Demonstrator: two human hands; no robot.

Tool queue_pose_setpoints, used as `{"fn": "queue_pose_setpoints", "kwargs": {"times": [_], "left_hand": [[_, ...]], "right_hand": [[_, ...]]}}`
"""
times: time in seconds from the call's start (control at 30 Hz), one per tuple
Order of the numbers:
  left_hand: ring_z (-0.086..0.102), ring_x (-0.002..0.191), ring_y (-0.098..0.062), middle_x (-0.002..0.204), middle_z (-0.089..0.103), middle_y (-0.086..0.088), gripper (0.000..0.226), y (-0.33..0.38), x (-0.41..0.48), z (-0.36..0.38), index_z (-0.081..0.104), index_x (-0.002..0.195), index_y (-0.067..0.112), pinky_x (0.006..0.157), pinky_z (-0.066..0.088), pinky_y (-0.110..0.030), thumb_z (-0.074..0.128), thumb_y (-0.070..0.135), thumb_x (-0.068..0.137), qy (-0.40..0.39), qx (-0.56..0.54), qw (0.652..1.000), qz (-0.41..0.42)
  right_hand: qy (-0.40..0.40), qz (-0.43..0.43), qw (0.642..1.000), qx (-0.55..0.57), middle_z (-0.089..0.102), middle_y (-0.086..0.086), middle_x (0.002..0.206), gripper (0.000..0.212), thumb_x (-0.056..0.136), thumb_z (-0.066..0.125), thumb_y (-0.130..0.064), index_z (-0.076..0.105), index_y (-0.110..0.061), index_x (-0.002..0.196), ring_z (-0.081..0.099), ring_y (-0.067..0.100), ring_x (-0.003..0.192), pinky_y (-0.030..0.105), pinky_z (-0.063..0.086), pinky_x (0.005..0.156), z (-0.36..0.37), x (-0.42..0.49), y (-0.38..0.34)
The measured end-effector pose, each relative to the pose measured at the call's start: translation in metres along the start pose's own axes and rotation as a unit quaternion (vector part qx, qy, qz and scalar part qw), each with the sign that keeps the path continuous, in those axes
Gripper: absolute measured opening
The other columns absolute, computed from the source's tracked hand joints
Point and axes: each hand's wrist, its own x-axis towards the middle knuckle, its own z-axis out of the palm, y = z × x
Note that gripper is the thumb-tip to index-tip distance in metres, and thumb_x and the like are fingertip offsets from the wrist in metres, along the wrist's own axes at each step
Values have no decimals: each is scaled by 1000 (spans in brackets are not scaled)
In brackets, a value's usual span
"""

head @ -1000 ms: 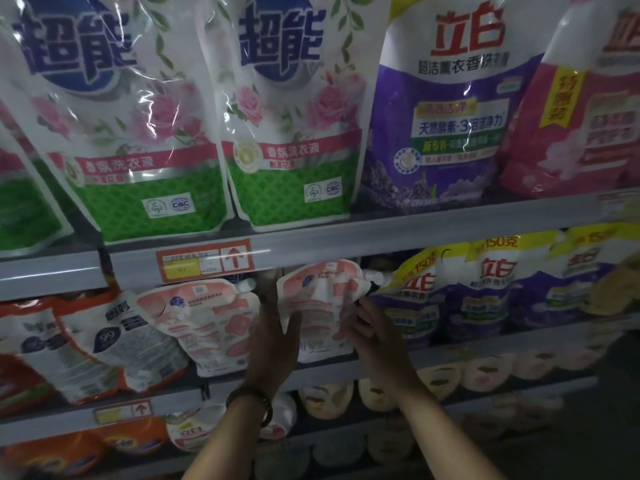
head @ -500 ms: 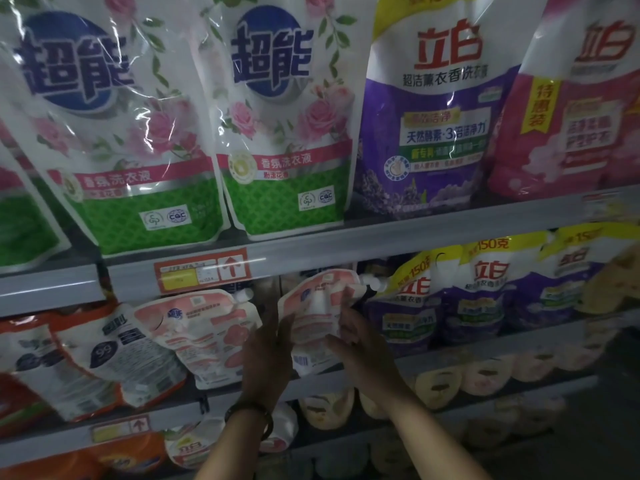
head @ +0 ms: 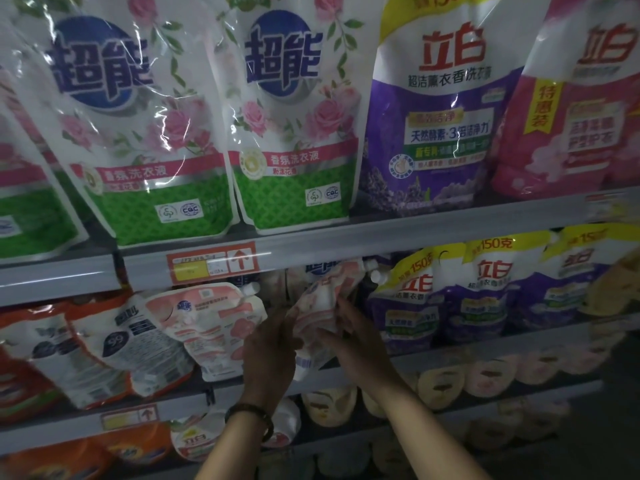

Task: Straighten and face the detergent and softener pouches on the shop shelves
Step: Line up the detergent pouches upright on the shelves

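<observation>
Dim shop shelving fills the view, with pouches ranked on every tier. At the middle shelf (head: 485, 344) a pink-and-white pouch (head: 320, 306) is held between both hands. The left grip (head: 268, 351) clasps its lower left side, and the right grip (head: 356, 341) pinches its right edge with fingers curled onto the front. The pouch is twisted and tilted. Its printed face is turned partly aside and its bottom corner hangs past the shelf lip, so the two-sided hold looks meant to turn it square to the aisle and stand it upright.

Just to its left a matching pink pouch (head: 207, 327) slumps sideways and will likely need the same care. Purple pouches (head: 408, 299) crowd in on the right, so the slot is narrow. The upper shelf rail (head: 381, 233), which carries a red price tag (head: 211, 263), sits close overhead and leaves little room to lift. Large green pouches (head: 294, 133) stand upright on the shelf above.
</observation>
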Motion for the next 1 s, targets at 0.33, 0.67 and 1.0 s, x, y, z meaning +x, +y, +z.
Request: {"fn": "queue_pose_setpoints", "kwargs": {"times": [0.33,0.67,1.0], "left_hand": [[74,69,-28,80,76,-5,37,30,-34,-1,73,93,37,55,53,-32,61,4,104,-12,-197,975,-101],[72,60,-6,66,75,9,39,27,-52,10,73,80,29,50,52,-18,63,-5,96,7,-117,991,-71],[71,68,6,73,72,17,28,35,-54,19,78,91,17,57,52,-13,56,9,106,-31,-56,997,-41]], "right_hand": [[-3,-15,999,33,75,-13,125,69,93,80,-18,51,-34,153,70,1,114,18,55,92,12,-8,-2],[-32,32,998,32,79,-14,103,49,88,85,-12,61,-38,123,74,10,107,46,62,88,22,-16,-5],[-19,38,997,62,76,-25,110,25,101,69,-23,65,-41,119,71,-3,108,24,57,92,21,-16,-3]]}}
